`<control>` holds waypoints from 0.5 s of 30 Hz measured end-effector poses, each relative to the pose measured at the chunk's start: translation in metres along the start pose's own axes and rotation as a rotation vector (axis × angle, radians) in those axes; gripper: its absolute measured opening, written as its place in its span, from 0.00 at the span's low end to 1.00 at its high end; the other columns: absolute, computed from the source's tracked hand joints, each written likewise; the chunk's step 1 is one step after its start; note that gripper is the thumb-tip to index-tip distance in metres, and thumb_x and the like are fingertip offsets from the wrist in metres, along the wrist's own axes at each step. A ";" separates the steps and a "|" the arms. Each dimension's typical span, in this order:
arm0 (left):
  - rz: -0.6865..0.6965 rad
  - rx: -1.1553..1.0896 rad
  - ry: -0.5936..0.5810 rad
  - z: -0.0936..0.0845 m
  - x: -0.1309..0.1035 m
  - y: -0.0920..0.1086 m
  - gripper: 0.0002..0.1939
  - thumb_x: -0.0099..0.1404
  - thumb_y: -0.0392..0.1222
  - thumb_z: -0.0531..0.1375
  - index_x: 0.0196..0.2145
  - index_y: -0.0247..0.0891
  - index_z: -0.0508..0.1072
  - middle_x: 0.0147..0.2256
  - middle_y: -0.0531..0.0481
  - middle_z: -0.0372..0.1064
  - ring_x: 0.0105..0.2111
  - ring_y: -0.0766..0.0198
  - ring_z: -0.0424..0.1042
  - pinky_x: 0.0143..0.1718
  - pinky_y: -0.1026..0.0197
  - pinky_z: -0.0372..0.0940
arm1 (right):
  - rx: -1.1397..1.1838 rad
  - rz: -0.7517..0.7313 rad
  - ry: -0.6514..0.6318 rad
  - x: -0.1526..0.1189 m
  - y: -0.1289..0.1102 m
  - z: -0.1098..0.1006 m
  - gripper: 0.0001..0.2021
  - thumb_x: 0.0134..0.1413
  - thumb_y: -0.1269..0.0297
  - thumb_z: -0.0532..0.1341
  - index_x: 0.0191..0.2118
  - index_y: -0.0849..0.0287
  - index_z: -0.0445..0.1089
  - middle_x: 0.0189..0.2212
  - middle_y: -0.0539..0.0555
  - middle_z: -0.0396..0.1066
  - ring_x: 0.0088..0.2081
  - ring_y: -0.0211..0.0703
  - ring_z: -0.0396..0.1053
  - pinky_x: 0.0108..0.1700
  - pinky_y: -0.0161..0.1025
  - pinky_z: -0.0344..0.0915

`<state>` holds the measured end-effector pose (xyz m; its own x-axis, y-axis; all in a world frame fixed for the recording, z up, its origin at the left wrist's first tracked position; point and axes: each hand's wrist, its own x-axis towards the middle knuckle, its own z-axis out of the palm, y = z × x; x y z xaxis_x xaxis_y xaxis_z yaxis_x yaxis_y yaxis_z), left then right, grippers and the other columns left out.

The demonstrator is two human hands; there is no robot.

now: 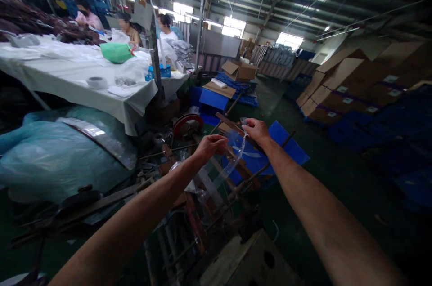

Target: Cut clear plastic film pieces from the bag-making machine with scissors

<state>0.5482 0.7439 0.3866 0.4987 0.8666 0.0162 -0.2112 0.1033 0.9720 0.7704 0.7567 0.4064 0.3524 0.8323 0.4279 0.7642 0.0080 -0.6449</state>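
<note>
"What stands around your hands?"

"A frame of wooden bars and metal rods lies right below them, with a red-rimmed wheel beyond your left hand. Blue sheets spread under and past your right hand. To your left, a bulky teal plastic bag crowds the frame, and behind it a table with a white cover holds a tape roll and a green bag. Three people sit or stand at its far side, partly behind a metal post."

"And your hands?"

"Your right thumb and fingers pinch a clear plastic strip, which hangs from them over the frame. Your left fingertips are drawn together beside it; whether they grip it, I cannot tell."

"What else is hard to make out?"

"The strip's lower end, which blends into the bars. The floor at your lower right sinks into shadow."

"Any containers?"

"An open carton ahead of you, its inside hidden from here. Strapped cartons are stacked to your right. A blue basket sits at the table's edge, its contents too small to name."
</note>
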 end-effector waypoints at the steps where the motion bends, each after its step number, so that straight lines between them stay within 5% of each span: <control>1: 0.001 0.003 0.003 0.000 0.001 0.000 0.16 0.45 0.47 0.66 0.28 0.32 0.72 0.24 0.51 0.69 0.22 0.69 0.69 0.23 0.64 0.65 | -0.007 -0.013 -0.020 0.000 0.000 -0.001 0.11 0.40 0.59 0.61 0.32 0.57 0.73 0.24 0.49 0.71 0.28 0.40 0.68 0.33 0.38 0.65; 15: -0.044 0.051 0.038 0.022 0.029 -0.010 0.06 0.54 0.40 0.59 0.27 0.34 0.68 0.25 0.51 0.69 0.18 0.72 0.67 0.18 0.69 0.60 | -0.052 -0.301 -0.068 -0.031 -0.004 -0.026 0.08 0.47 0.60 0.57 0.29 0.57 0.72 0.30 0.52 0.71 0.34 0.41 0.67 0.40 0.40 0.62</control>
<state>0.5833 0.7567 0.3823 0.4740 0.8799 -0.0344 -0.1464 0.1173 0.9822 0.7709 0.7159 0.4119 0.0710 0.8319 0.5504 0.8560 0.2324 -0.4617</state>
